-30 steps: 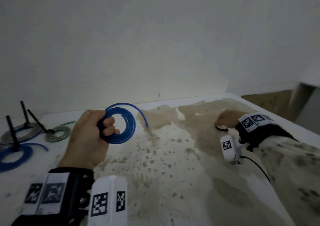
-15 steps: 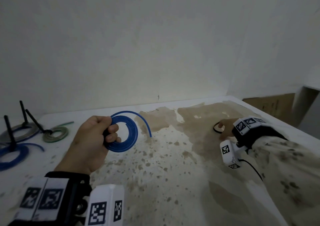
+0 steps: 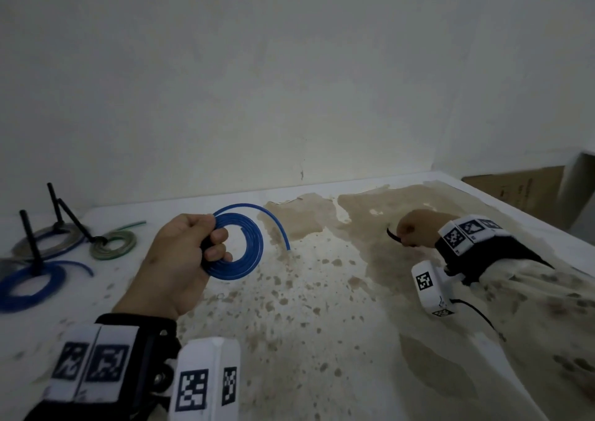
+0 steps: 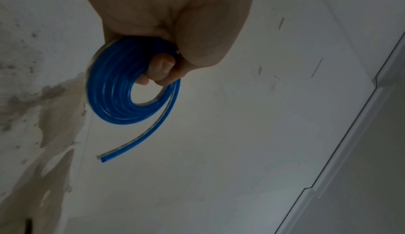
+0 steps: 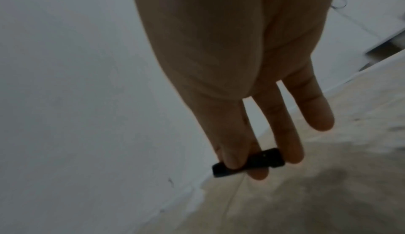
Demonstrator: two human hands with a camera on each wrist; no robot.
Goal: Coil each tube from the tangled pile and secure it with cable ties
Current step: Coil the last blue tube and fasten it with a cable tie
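Note:
My left hand (image 3: 186, 259) grips a coiled blue tube (image 3: 240, 250) above the stained white table (image 3: 306, 308), fingers curled through the coil's hole. A loose tail of the tube arcs over to the right and down. In the left wrist view the blue tube (image 4: 122, 88) hangs from my left hand (image 4: 166, 35) with its free end pointing down-left. At the table's right, my right hand (image 3: 415, 230) pinches a black cable tie (image 3: 393, 235). The right wrist view shows the black cable tie (image 5: 252, 161) held between thumb and fingertips of my right hand (image 5: 241, 82).
At the table's left lie coiled tubes with black ties standing up: a blue coil (image 3: 29, 285), a green coil (image 3: 112, 243) and a grey coil (image 3: 45, 240). A brown cardboard box (image 3: 518, 188) stands beyond the right edge. A wall rises behind the table.
My right hand has lifted off the table with the black cable tie pinched in it. The left hand kept hold of the blue coil and shifted slightly.

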